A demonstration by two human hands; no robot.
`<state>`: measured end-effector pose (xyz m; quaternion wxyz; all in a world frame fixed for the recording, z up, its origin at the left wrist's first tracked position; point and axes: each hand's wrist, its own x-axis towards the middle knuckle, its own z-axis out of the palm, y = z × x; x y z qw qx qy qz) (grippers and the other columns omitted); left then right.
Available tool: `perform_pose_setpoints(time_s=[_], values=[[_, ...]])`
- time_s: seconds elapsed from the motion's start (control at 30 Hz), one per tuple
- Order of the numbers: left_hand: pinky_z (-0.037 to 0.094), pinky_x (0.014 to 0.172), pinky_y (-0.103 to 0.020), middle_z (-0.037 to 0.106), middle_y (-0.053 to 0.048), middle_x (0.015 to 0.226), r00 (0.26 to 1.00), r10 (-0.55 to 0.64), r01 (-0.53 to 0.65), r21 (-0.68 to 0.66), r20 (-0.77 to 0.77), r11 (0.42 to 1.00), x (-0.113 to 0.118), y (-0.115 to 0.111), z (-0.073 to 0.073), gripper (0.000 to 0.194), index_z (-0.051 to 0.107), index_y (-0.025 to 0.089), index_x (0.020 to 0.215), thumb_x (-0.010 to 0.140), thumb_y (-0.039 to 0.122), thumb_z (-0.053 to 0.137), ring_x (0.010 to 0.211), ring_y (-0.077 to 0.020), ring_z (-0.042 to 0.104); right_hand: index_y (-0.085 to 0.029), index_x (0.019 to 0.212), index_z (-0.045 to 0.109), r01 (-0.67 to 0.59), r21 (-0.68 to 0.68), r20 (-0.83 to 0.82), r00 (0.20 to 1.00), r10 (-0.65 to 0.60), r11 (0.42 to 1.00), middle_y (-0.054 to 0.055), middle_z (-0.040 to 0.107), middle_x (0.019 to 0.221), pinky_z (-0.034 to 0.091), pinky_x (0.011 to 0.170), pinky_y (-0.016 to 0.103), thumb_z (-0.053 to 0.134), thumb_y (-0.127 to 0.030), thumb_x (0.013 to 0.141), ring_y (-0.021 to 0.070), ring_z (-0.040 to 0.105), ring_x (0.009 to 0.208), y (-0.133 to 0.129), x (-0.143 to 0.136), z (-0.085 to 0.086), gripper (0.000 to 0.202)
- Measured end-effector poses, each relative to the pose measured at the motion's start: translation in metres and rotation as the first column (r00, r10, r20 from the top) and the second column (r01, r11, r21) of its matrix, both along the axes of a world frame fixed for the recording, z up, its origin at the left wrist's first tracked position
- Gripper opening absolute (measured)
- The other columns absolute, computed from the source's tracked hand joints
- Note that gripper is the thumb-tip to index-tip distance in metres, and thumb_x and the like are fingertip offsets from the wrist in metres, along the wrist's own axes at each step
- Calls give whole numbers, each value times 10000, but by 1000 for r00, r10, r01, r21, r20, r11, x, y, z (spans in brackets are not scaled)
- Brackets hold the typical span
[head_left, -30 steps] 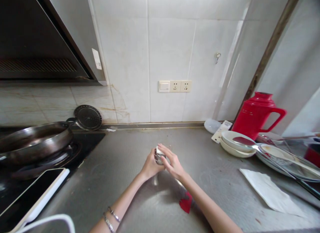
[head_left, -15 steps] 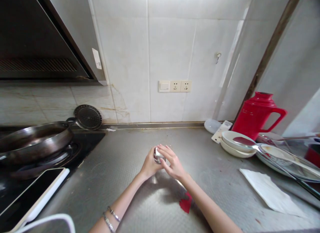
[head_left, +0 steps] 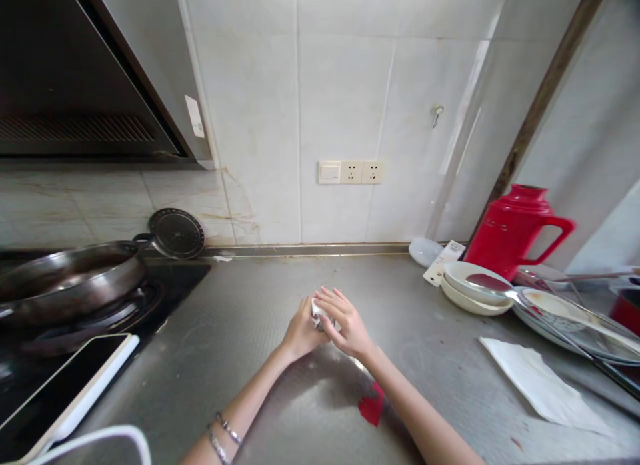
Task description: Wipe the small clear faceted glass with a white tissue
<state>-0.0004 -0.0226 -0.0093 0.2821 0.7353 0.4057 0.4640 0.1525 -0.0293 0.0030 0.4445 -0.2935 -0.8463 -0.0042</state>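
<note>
Both hands meet over the middle of the metal counter [head_left: 310, 425]. Between them is a small white and silvery object [head_left: 318, 312], mostly covered by the fingers, so its kind cannot be made out. My left hand [head_left: 304, 335] curls round it from the left side. From the right, my right hand [head_left: 347, 324] lays its fingers over the object's top, with the thumb bent in against it. A torn red scrap [head_left: 371, 409] lies on the counter near my right forearm.
To the left, a pan [head_left: 75, 278] sits on the black stove, with a phone [head_left: 70, 392] nearer. At right stand a red thermos [head_left: 515, 232], stacked white bowls [head_left: 473, 302] and dishes with utensils. A white napkin [head_left: 540, 385] lies in front.
The hands have barely shifted. The small object looks slightly turned between them, with a little less of its dark part showing.
</note>
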Motion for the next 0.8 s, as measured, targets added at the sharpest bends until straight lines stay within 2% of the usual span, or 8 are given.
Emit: perform_pose_setpoints(time_s=[0.13,0.23,0.33,0.4,0.5,0.7,0.8], values=[[478,847,-333,639,-80,1100,997,-22,27,-71,72,997,4,-2,5,640,520,184,1171,582,216,770,963,-223,607,-223,1293,559,61,-74,-68,995,-66,995,104,583,1317,397,1062,527,378,-235,959,246,485,1286,3,1,0,380],[490,806,-311,657,-74,1065,987,-29,52,-141,156,989,4,1,4,595,510,171,1143,608,244,760,911,-204,624,-206,1304,553,44,-18,-68,997,-45,999,110,601,1293,423,1056,494,397,-210,948,237,503,1271,2,1,1,389],[491,819,-310,663,-80,1062,973,-38,74,-148,228,986,3,4,1,556,510,170,1094,610,277,763,922,-208,632,-204,1341,514,-3,73,-26,1000,5,997,106,593,1304,432,1056,480,427,-189,926,232,497,1277,-2,-1,1,424],[489,833,-317,664,-87,1062,976,-29,55,-117,214,992,2,4,1,532,521,169,1071,609,281,761,939,-218,631,-204,1372,474,-31,103,2,1000,31,994,104,567,1333,429,1059,488,448,-193,914,234,475,1295,-4,-3,0,459],[494,811,-314,674,-88,1044,989,-19,34,-106,145,994,2,2,3,490,547,163,1053,622,276,750,936,-229,633,-202,1386,455,-39,72,8,999,38,997,105,534,1366,417,1068,499,444,-198,915,239,450,1314,-3,-6,-1,471],[502,790,-294,683,-92,1068,975,-40,85,-203,218,976,3,4,-1,580,524,143,1146,645,315,760,904,-213,652,-224,1302,559,48,-87,-191,979,-64,995,101,591,1303,457,1040,473,404,-223,954,236,527,1248,3,-2,-2,381],[504,783,-294,692,-95,1059,973,-21,73,-220,231,973,1,9,-4,532,537,145,1123,666,325,739,913,-216,658,-232,1314,545,25,-18,-183,983,-28,1000,98,602,1291,454,1038,489,434,-210,936,240,531,1244,1,-1,-3,395]])
